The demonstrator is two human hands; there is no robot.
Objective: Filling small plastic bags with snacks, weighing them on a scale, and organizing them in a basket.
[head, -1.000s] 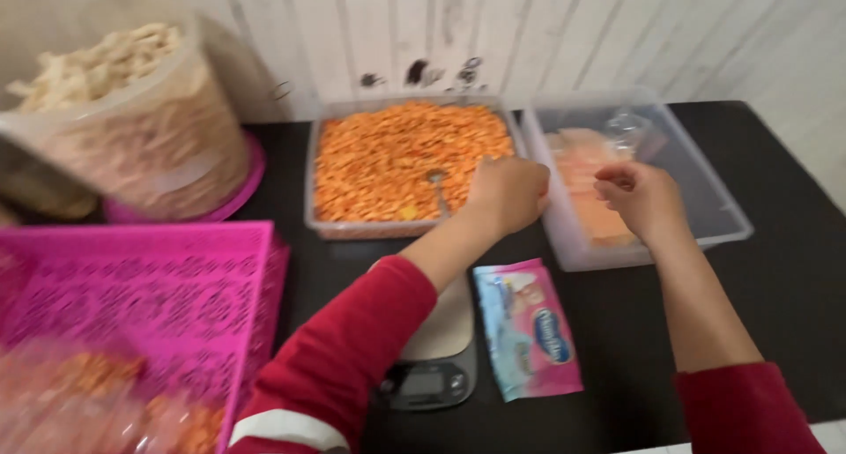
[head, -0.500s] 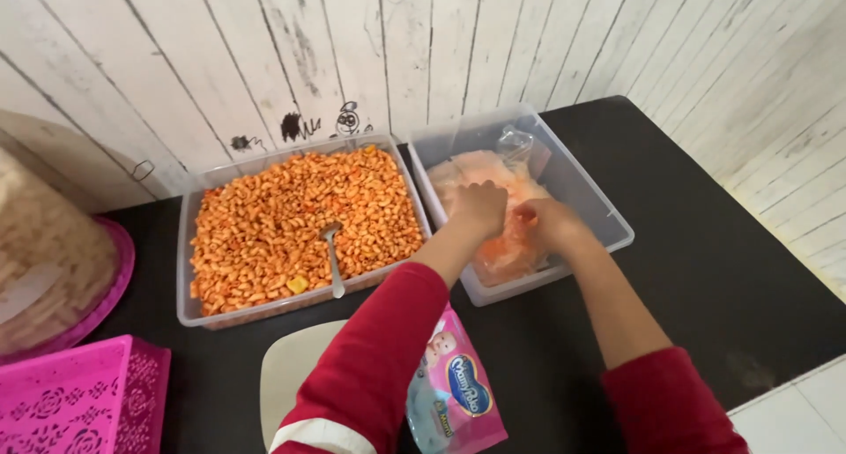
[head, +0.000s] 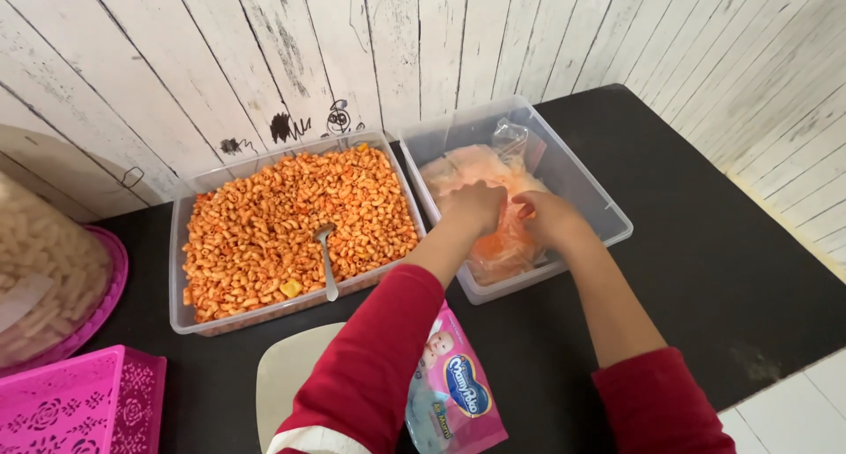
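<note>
Both my hands reach into a clear plastic tub (head: 592, 182) on the right that holds thin plastic bags (head: 469, 167) with orange contents. My left hand (head: 473, 207) presses down on the bags, fingers curled. My right hand (head: 548, 219) lies beside it, pinching the plastic of a bag (head: 504, 247). To the left stands a second clear tub (head: 181, 251) filled with orange macaroni-shaped snacks (head: 273, 225); a metal spoon (head: 327, 258) sticks in them.
A pink packet (head: 458, 392) and a white scale (head: 286, 379) lie on the black table (head: 705, 242) under my left arm. A pink perforated basket (head: 79, 410) sits at the lower left. A large clear jar of pale snacks (head: 44, 269) stands at the far left.
My view has swung right and closer. Both hands moved from above the tubs down into the right tub and onto the bags.
</note>
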